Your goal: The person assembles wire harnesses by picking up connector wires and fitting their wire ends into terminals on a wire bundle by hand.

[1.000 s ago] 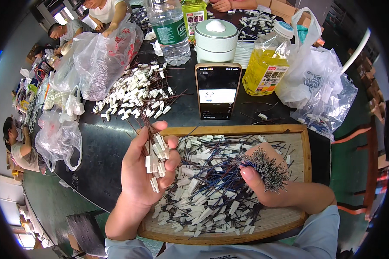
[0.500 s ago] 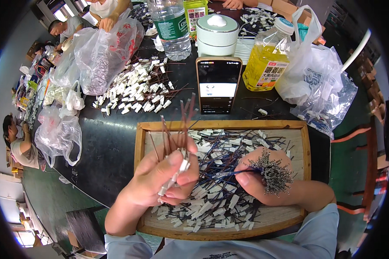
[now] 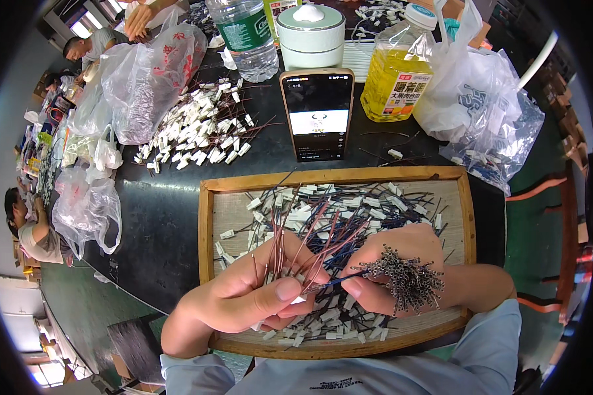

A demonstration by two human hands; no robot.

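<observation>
My left hand (image 3: 234,303) is closed on several white connectors whose thin brown wires (image 3: 279,247) fan upward between the fingers. My right hand (image 3: 402,253) is wrapped round a thick bundle of wires, its metal terminal ends (image 3: 412,282) bunched toward me. A blue wire (image 3: 339,280) runs from the right thumb and fingertip across to the connectors by the left thumb; whether it is seated in one I cannot tell. Both hands are over a wood-framed tray (image 3: 205,230), their fingertips a short gap apart. Loose white connectors with blue and brown wires (image 3: 349,204) lie in the tray.
Beyond the tray, a phone (image 3: 317,118) leans upright against a pale green lidded cup (image 3: 311,39). A water bottle (image 3: 244,36) and a yellow drink bottle (image 3: 395,72) stand nearby. Left lies a heap of white connectors (image 3: 197,128) beside plastic bags (image 3: 141,85). Other people sit at far left.
My left hand has come down and to the right, closer to the right hand, and its brown wires now lean apart. The right hand keeps its bundle. The whole view has shifted slightly.
</observation>
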